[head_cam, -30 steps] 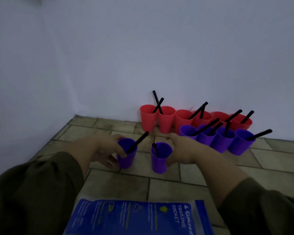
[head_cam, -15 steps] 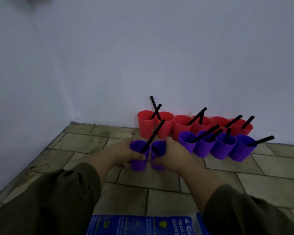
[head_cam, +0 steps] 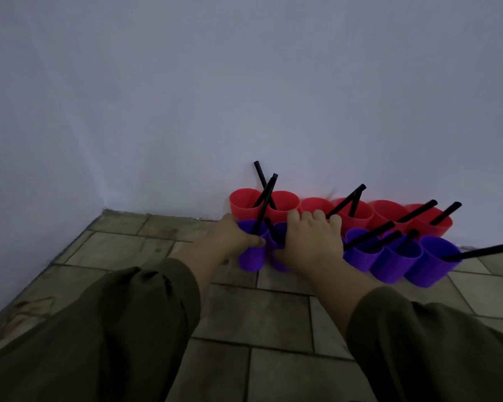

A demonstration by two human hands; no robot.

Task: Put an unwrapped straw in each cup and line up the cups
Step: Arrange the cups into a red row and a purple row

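Hands (head_cam: 233, 237) (head_cam: 310, 242) clasped on 2 purple cups (head_cam: 251, 252) (head_cam: 279, 250), straws (head_cam: 263, 206) inside, before red cups (head_cam: 244, 203).

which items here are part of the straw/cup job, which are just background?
Part of the job:
- left hand on the leftmost purple cup
- right hand on the next purple cup
- purple cups on the right
- red cups
- black straws

Background:
- tiled floor
- wall
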